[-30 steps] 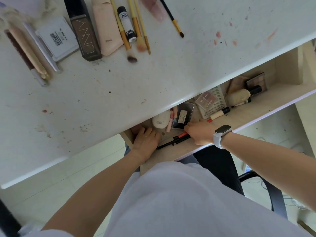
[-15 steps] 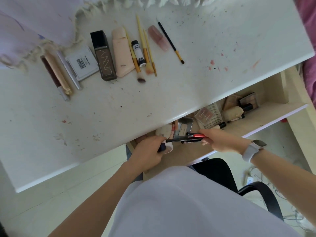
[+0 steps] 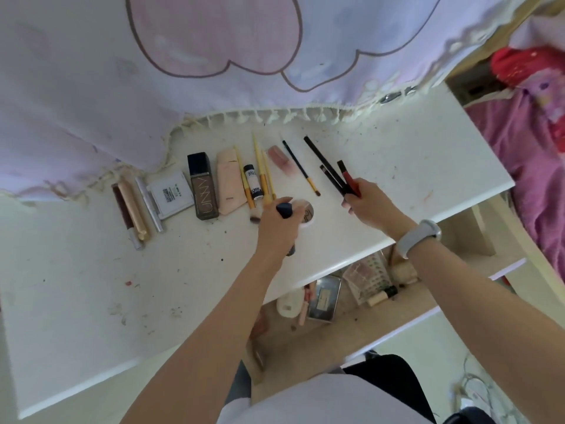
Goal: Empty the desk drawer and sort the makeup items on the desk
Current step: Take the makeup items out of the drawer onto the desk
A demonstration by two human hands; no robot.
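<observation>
Both hands are over the white worktop, each gripping things. The left hand is curled round a dark blue stick and also holds a round white compact against it, just right of the row of makeup. The right hand pinches a fan of slim sticks: two black pencils and one red-tipped pen, their far ends pointing away over the worktop. A white watch sits on that wrist.

Along the far side of the worktop lies one row. From the left: three slim tubes side by side, one white square case, one dark bottle, one pink flat tube, one small white-and-black tube, three yellow-handled brushes, one pink lip tube and one thin black brush with a yellow end.

The open drawer lies near and right, under the worktop edge. In it show one white oval case, one pink stick, one grey flat case, one clear gridded box and one cream bottle with a dark cap; further things by the wrist are too hidden to count.

A pale cloth with a fringe hangs over the far edge, and a pink bed lies at the right.
</observation>
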